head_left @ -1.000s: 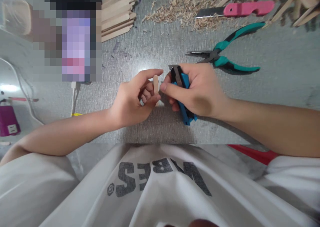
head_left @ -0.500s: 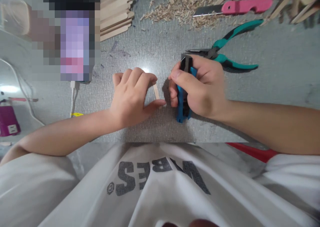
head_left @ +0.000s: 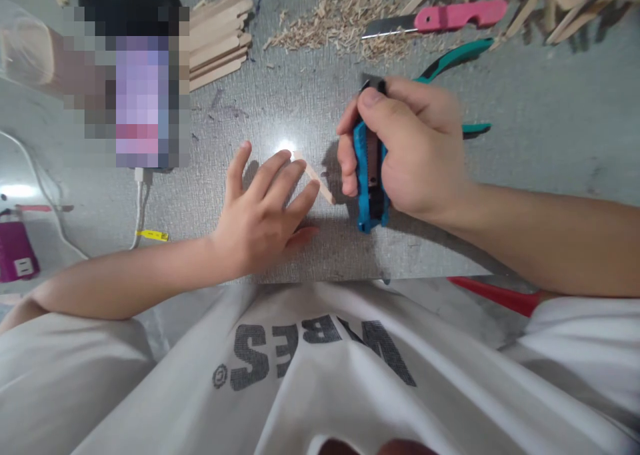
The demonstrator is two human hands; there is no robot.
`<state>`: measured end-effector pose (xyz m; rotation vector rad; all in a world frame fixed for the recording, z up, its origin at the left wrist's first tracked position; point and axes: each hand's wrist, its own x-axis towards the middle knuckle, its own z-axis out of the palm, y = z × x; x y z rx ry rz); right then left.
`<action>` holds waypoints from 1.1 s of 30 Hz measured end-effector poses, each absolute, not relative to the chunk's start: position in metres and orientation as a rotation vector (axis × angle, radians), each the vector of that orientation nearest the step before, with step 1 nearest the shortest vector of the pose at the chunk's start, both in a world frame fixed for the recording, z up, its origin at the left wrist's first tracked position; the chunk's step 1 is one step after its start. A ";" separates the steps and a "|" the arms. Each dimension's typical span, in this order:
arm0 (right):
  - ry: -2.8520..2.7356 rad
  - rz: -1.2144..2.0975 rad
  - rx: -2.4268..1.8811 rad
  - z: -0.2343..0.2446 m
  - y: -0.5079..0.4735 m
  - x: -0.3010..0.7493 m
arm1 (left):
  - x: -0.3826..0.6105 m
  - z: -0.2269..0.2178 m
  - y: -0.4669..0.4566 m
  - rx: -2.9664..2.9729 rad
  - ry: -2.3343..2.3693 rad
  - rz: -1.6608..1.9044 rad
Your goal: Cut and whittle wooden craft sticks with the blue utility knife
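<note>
Stick [head_left: 325, 191] between left hand [head_left: 263, 211] and right hand [head_left: 413, 148]

Grey textured tabletop [head_left: 560, 135], bright light reflection [head_left: 286, 147], pale grey floor [head_left: 175, 316] below.

The grey, finely textured bench [head_left: 295, 101] carries a short wooden stick [head_left: 321, 184], a stack of longer sticks [head_left: 220, 38], a heap of shavings [head_left: 327, 18] with a pink-handled knife [head_left: 457, 16] across its edge, partly hidden green-handled pliers [head_left: 457, 58], a white cable [head_left: 141, 175] and a purple block [head_left: 16, 247].
</note>
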<state>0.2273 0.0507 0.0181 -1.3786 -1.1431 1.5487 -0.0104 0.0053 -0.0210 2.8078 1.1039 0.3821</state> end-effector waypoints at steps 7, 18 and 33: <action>-2.371 1.229 -1.824 0.039 0.074 0.245 | -0.009 -0.025 0.005 2.783 0.975 0.277; -2.955 1.109 -1.762 0.033 0.062 0.240 | -0.015 -0.037 0.001 2.777 0.818 0.227; -3.019 1.033 -1.880 0.040 0.062 0.228 | -0.011 -0.041 0.001 2.722 0.816 0.233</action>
